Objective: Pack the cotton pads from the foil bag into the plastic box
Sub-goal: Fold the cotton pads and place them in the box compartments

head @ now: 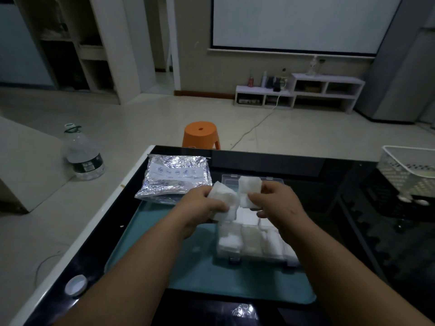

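The plastic box [235,258] sits open on the blue mat [200,274] on the worktop [259,158], and the job looks well on its way. The row of little rooms nearest the person is already full of white cotton pads [229,241]. The row behind looks partly filled, but the hands hide much of it. Both hands are up over the box. The left hand [202,204] has its grip closed on the first bunch [223,196] of pads. The right hand [275,203] has its grip closed on the second bunch [250,187]. The two bunches are just beside each other. The foil bag [176,175] lies on the worktop, left of the box. I cannot tell if more pads are inside it. I think what is left is to put these two bunches into the box, then check the bag.
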Tool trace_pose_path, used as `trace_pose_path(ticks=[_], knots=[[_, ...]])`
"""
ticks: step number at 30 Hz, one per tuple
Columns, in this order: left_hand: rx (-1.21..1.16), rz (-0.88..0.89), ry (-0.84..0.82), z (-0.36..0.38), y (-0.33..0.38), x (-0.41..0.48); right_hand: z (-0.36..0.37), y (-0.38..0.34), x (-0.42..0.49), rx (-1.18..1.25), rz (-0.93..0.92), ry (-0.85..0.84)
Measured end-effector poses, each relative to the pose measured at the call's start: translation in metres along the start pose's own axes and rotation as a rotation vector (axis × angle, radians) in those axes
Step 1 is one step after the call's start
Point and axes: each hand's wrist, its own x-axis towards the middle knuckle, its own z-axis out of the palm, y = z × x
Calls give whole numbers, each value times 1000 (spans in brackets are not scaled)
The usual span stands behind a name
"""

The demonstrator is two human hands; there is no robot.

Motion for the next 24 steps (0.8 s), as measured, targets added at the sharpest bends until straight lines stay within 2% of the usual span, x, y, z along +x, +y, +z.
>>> trace_pose_path(ticks=[6, 10, 13, 18, 24], knots=[[-204, -116, 11, 11, -4, 1, -4, 0, -1, 22, 22, -28], [-241, -101, 53, 16, 5, 7, 0, -7, 4, 13, -57, -8], [-254, -68, -2, 20, 12, 3, 3, -6, 5, -20, -94, -13], [-295, -21, -70, 25, 9, -3, 7, 2, 9, -120, -58, 46], [-381, -42, -41, 29, 6, -2, 6, 4, 13, -119, 21, 65]])
